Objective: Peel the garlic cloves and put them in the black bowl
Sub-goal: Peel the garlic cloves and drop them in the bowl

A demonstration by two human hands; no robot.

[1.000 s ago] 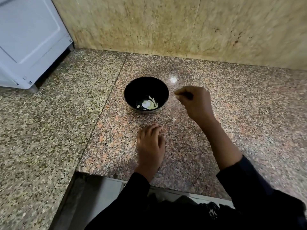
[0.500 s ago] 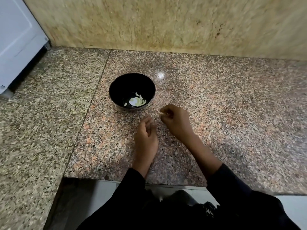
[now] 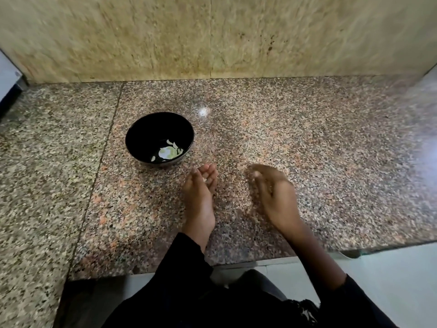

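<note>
My left hand (image 3: 199, 197) sits at the centre of the frame on its edge, palm turned right, fingers (image 3: 208, 172) loosely cupped around a small pale piece (image 3: 205, 179) that I take to be a garlic clove or a scrap of its skin (too small to tell which). My right hand (image 3: 275, 197) lies right of centre, blurred; its fingers look relaxed and part-way spread, and I see nothing in them.

Procedure, as I judge it:
1. Keep the left palm cupped so the piece cannot roll onto the surface (image 3: 307, 150).
2. Bring the right fingertips to the piece, nip the papery skin at one end and strip it along the length.
3. Carry the bare clove up and left over the rim of the black bowl (image 3: 142, 129) and release it low, inside the wall.

The bowl stands left of centre, just above my left hand and apart from it. It is glossy, round and deep. On its floor lies a pale, greenish-white cluster (image 3: 168, 152) with a few curved slivers around it, presumably garlic.
</note>
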